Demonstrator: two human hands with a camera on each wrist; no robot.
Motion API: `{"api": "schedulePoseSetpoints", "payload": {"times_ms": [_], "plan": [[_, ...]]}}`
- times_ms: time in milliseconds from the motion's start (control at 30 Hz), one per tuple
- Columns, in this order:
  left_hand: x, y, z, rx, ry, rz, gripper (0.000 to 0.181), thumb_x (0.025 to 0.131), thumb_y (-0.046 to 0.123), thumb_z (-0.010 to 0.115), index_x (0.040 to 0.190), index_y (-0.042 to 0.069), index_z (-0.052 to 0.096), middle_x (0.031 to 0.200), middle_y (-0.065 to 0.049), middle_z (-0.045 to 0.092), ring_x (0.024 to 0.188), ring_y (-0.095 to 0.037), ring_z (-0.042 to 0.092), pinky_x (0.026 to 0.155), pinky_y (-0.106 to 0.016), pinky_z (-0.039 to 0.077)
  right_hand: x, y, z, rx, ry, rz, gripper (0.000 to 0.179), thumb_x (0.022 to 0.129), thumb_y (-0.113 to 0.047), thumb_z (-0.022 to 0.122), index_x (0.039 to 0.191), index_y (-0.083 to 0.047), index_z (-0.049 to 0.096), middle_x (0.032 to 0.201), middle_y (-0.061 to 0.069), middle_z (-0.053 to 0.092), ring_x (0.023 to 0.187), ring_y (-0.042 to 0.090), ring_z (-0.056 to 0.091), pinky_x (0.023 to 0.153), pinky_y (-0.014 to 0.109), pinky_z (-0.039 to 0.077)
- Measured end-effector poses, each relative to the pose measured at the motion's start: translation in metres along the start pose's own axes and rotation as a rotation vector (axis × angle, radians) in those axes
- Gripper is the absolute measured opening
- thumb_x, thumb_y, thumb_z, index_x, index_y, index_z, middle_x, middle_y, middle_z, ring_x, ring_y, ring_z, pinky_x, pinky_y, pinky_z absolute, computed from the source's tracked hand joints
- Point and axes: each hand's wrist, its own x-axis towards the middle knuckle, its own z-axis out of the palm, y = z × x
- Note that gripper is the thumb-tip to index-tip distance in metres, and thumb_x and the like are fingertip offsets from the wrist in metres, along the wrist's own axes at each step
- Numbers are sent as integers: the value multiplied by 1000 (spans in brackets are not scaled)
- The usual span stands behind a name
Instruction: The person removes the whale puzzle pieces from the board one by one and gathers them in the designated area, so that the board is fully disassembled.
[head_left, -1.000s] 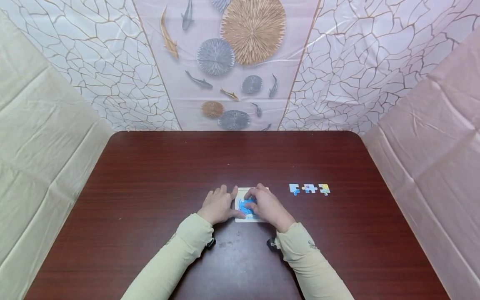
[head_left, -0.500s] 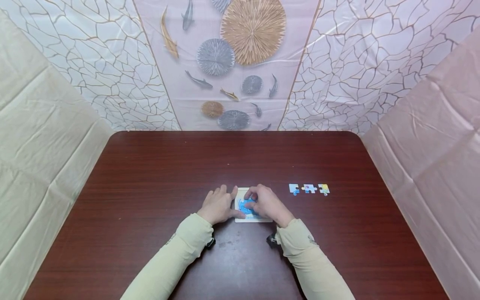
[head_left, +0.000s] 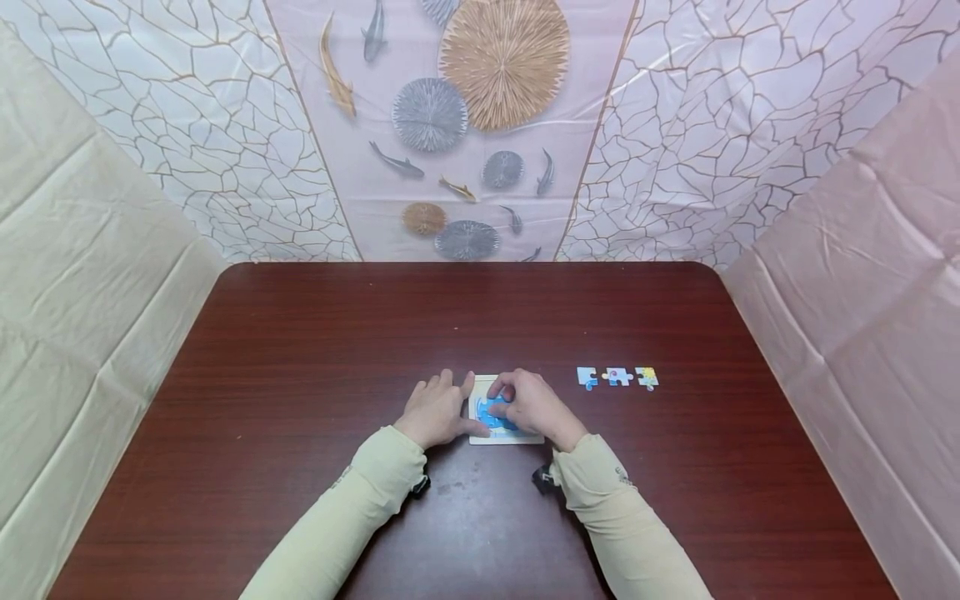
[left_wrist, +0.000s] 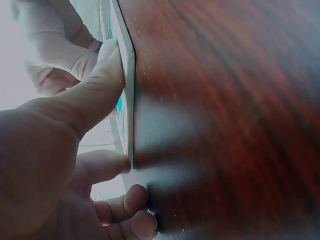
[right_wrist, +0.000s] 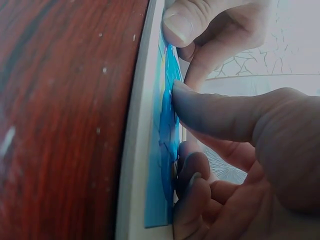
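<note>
A small jigsaw puzzle board [head_left: 484, 439] with a pale border and a blue picture lies flat on the table. My left hand [head_left: 437, 412] steadies its left side, the thumb [left_wrist: 107, 62] pressing on the border while the index fingertip touches the board's edge. Over the blue picture, my right hand [head_left: 536, 410] has curled fingers and holds a blue puzzle piece [right_wrist: 172, 107] at the board's surface; the thumb touches the blue, and the hand partly hides the piece and the board's right part.
To the right of the board, three loose puzzle pieces [head_left: 618, 377] lie in a row on the dark red-brown table [head_left: 337, 333]. Patterned cloth [head_left: 465, 183] hangs behind the table, with pale cloth walls [head_left: 862, 275] at both sides.
My right wrist has shifted very slightly, its fingers staying over the same part of the board. The left hand and the loose pieces hold their places.
</note>
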Motion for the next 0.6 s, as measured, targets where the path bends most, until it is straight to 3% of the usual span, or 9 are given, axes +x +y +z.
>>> {"api": "schedulePoseSetpoints", "payload": {"times_ms": [600], "plan": [[-1,1,-2,-7,-13,-11,98,74,70,68,149,12,41,112,-16,54,98,-28,53,76,-38,39,-1,-2,0,-27,-3,-18,11,82,-14,78,90,-15,70,83,3,54,75,16,50,71,33,43]]}}
